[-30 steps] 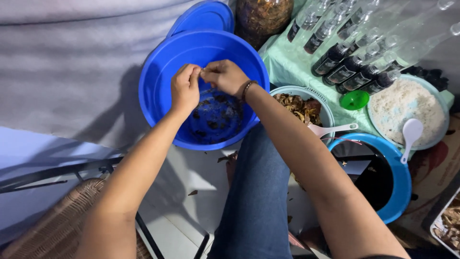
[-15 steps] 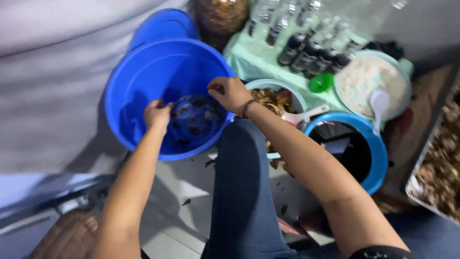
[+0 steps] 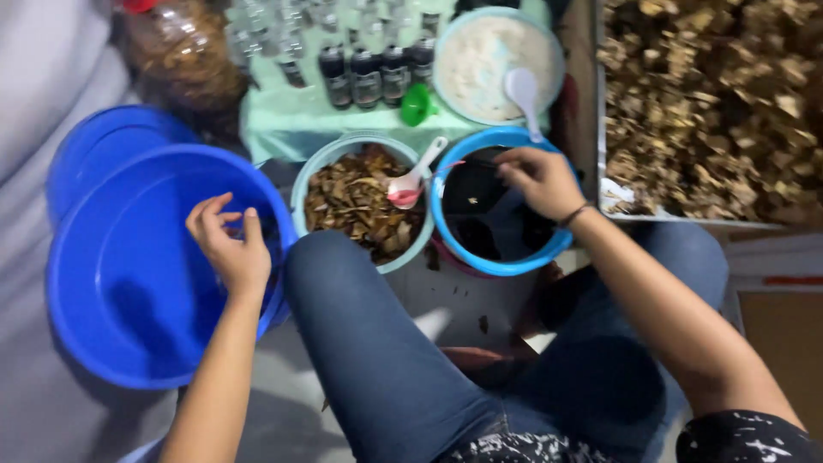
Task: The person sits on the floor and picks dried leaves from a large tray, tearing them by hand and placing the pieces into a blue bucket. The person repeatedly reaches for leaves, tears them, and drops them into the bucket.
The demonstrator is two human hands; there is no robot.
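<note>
Left hand (image 3: 230, 247) hovers over the big blue plastic basin (image 3: 129, 283), fingers loosely curled, grip holding nothing visible. Right hand (image 3: 538, 178) reaches into the blue-rimmed bowl of dark liquid (image 3: 493, 210); whether its grip pinches anything, cannot tell. Risk: sleeve or wrist knocks the pink spoon (image 3: 410, 182) in the teal bowl of brown pieces (image 3: 360, 201), spilling.

The left hand (image 3: 230, 247) hovers with curled fingers over the big blue basin (image 3: 129, 283), while the right hand (image 3: 538, 178) reaches over the rim of a blue bowl (image 3: 493, 261) of dark liquid; what it grips is too blurred to tell. Between them sits a pale bowl of brown pieces (image 3: 360, 206) with a pink spoon (image 3: 410, 182). Behind stand small dark bottles (image 3: 369, 73), a green funnel (image 3: 417, 105), a bowl of white powder (image 3: 484, 60) and a tray of dried chips (image 3: 711, 103).
</note>
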